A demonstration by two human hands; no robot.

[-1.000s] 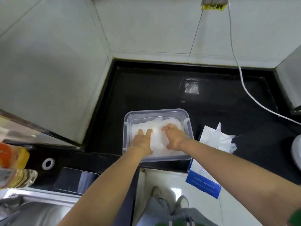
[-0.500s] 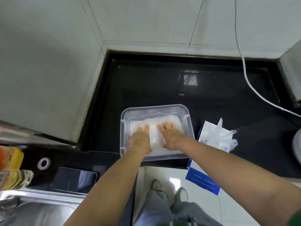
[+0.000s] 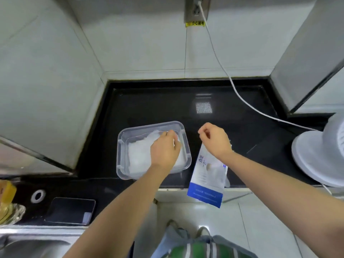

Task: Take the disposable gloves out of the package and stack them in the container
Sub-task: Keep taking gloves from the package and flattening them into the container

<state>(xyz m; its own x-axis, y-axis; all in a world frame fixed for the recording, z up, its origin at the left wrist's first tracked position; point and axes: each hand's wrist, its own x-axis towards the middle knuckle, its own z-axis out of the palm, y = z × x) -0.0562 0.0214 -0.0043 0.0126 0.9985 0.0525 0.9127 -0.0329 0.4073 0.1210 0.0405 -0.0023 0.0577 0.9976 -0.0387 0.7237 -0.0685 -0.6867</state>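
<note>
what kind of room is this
Most likely a home kitchen: a black countertop set against tiled walls, a steel sink at the lower left, and a bottle of cooking oil near it.

The room is bright, with soft, even light. The black counter [image 3: 149, 105] is shiny, and a small white square [image 3: 203, 107] of glare sits on it near the back. The floor [image 3: 260, 220] shines a little too. Shadows are faint.

The gloves [image 3: 139, 157] in the box [image 3: 121, 155] look so white that their folds melt into one pale lump. The fingertips of the left hand [image 3: 164, 151] are smeared and fuzzy. The right hand [image 3: 215, 140] is a bit sharper.

Straight lines on the wall [image 3: 139, 43] bend near the edges. The bottle [image 3: 7, 202] at the far left looks soft and stretched.
</note>
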